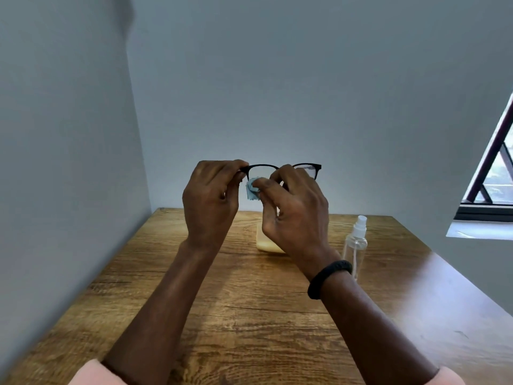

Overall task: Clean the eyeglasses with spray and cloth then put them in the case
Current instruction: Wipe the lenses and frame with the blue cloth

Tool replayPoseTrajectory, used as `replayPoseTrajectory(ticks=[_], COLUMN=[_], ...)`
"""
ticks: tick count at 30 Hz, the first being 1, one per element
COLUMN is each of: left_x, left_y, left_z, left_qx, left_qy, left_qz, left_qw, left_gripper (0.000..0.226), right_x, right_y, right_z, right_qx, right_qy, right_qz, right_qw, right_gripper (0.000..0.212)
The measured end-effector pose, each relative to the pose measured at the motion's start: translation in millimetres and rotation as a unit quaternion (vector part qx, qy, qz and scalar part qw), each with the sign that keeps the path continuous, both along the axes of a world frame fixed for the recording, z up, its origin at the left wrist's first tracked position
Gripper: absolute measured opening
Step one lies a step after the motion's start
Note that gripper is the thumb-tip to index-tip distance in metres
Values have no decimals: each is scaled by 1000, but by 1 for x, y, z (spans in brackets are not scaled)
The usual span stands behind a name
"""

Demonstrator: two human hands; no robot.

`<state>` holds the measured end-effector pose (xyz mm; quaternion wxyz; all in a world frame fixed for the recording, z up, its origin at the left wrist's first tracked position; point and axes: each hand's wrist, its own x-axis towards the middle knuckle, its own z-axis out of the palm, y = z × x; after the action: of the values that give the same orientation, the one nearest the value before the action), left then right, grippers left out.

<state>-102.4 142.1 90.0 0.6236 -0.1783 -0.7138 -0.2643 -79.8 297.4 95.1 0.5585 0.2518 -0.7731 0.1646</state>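
Observation:
Black-framed eyeglasses [308, 167] are held up in the air above the table, lenses facing away. My left hand [211, 198] pinches the frame's left end. My right hand [294, 215] presses a small light-blue cloth [251, 190] against the left lens, thumb and fingers closed on it. A pale yellow case [266, 243] lies on the wooden table [249, 315] below my hands, mostly hidden by my right hand. A clear spray bottle [355, 245] with a white nozzle stands upright to the right of the case.
Grey walls close in the table at the left and the back. A window with dark bars [497, 173] is at the far right. My right wrist wears a black band [327, 276].

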Motion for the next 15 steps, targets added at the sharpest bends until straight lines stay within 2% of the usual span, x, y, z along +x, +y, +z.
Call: replayPoseTrajectory(ticks=[7,12,15], left_x=[-7,-9,-10], left_y=[-10,-14,-17], left_z=[0,-1,-2], left_qx=[32,55,57], left_qy=[3,5,9], left_qz=[8,0,-3], left_qw=[999,998,998], left_gripper=[17,17,16], right_x=[-6,-6,-6], right_y=[13,29,39], right_z=[4,12,17], right_qx=[-35,-127,-181], right_qy=[17,89,98], right_qz=[-1,45,54], right_qw=[999,987,977], right_gripper=[15,12,11])
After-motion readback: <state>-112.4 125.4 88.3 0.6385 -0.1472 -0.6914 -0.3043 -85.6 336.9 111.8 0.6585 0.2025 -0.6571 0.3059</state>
